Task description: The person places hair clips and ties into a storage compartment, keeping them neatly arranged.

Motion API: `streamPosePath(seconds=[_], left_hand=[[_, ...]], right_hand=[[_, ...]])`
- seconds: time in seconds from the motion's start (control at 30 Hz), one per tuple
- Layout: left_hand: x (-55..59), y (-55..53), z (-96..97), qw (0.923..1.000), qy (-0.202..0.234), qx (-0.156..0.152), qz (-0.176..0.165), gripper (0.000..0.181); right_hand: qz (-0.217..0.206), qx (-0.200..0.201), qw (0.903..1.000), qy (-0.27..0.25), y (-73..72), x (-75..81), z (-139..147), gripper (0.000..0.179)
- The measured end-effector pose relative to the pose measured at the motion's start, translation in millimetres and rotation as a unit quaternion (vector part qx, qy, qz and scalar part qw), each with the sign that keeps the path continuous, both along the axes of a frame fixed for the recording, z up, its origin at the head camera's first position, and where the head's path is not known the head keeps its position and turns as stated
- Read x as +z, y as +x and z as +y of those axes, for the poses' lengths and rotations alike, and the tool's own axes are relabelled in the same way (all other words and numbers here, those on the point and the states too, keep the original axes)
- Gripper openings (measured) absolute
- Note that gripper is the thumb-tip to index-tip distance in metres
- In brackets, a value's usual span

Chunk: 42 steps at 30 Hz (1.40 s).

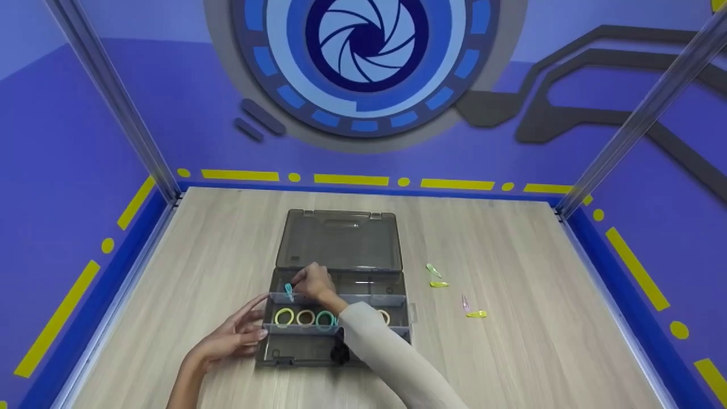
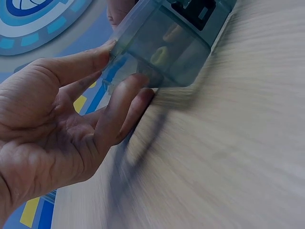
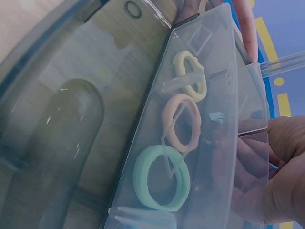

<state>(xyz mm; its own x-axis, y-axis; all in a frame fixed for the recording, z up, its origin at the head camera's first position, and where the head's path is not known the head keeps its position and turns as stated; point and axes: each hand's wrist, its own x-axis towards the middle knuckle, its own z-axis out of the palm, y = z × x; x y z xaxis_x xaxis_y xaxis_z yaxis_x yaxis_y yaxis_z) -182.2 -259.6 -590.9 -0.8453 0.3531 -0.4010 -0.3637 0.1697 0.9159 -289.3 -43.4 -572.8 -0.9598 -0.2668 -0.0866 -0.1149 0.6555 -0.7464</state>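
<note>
Right hand [image 1: 314, 282]: fingers were bent downward over the rear compartment of the box; whether they gripped anything could not be told. Teal hair clip [image 1: 288, 291]: stood at the divider beside those fingertips, broad end up, and showed through the clear plastic in the right wrist view; contact with the fingers was uncertain.

Left hand [image 1: 226, 342]: fingers were spread apart and loosely extended, tips touching the left side of the box near its corner.

Smoky see-through box [image 1: 309, 349]: lay on the counter [image 1: 539, 341] beneath both hands, its lid [image 1: 339, 241] opened back on the far side. Clear dividers ran across it. The middle compartment contained a row of rings, listed from the left: one pale yellow ring [image 3: 179, 59], one peach ring [image 3: 169, 114], one green ring [image 3: 140, 176]; a further pale ring [image 1: 388, 318] showed to the right of the light sleeve [image 1: 386, 355], which hid part of the row.

Loose on the counter, right of the box: one green clip [image 1: 433, 270], with one yellow clip [image 1: 439, 284] just beside it; nearer the person, one pink clip [image 1: 465, 302] and a second yellow clip [image 1: 477, 313], close together.

Surround: blue-purple panels [image 1: 170, 102] bore yellow dashes and dots.
</note>
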Motion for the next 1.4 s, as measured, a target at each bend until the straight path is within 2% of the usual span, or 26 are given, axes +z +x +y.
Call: streamPosePath(seconds=[0.3,0.53,0.77,0.93,1.1,1.4], left_hand=[[-0.2,-6.9,4.4,1.0000,-0.006,0.001,0.006,0.087],[-0.5,-9.0,3.8,0.9999,-0.002,-0.006,0.010,0.088],[1.0,-6.5,1.1,0.9999,0.003,-0.007,0.008,0.087],[0.9,-6.6,2.5,1.0000,-0.006,-0.007,0.003,0.088],[0.3,-6.5,3.0,0.9999,-0.007,-0.008,-0.001,0.088],[0.2,-2.4,-0.3,0.9999,-0.012,0.001,-0.007,0.090]], right_hand=[[-0.028,0.026,0.9987,-0.035,-9.4,8.1,27.4,0.012],[-0.054,0.058,0.9937,-0.080,-19.0,19.2,55.4,0.015],[-0.006,0.074,0.9944,-0.076,-28.0,39.4,92.7,0.016],[0.003,0.068,0.9931,-0.096,-36.6,45.9,137.2,0.020],[-0.003,0.056,0.9901,-0.129,-41.4,44.8,187.5,0.021],[0.013,-0.015,0.9966,-0.079,-34.5,25.6,261.5,0.019]])
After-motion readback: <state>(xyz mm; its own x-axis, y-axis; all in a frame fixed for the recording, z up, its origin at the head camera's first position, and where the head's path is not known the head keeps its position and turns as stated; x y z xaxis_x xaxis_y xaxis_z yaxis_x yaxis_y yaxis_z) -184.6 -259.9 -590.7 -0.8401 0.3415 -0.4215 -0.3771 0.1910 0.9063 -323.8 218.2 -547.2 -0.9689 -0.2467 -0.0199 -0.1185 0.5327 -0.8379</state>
